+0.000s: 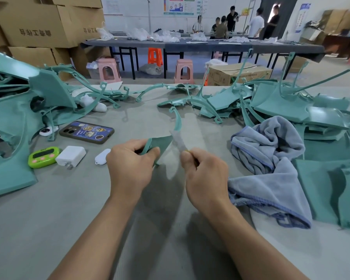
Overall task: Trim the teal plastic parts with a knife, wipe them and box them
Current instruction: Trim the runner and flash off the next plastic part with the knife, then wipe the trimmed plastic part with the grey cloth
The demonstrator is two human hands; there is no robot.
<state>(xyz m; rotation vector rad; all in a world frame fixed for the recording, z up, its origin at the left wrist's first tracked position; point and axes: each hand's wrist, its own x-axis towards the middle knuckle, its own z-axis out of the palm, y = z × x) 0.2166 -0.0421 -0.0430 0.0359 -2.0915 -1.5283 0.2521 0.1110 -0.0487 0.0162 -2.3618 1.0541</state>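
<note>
— What does the piece in hand look like?

— The teal part (pixel 162 144) is matte plastic. It has a flat, fan-shaped panel with a thin curved arm sweeping up from its far corner to a small hook. A narrow rib runs along the panel's left edge.

— Where is it?

— Front and centre, held over the grey table (pixel 73 223) between the two hands.

— How is it held?

— The left hand (pixel 130 168) grips the panel's near left edge, with the fingers curled round the rib and the thumb on top.

— And the other hand?

— The right hand (pixel 205 175) is closed round the handle of a knife (pixel 178 140). The pale blade points up and away, at the panel's right edge. It's too blurred to tell whether it touches.

— What lies around?

— A crumpled blue-grey towel (pixel 271 162) sits just right of the right hand. Similar teal pieces are heaped in a left pile (pixel 14 122) and a right pile (pixel 287 102). Left of the left hand lie a white earbud case (pixel 102 157), a white charger (pixel 71 155) and a green timer (pixel 43 157). Beyond them is a phone (pixel 87 132) in a cartoon case.
</note>
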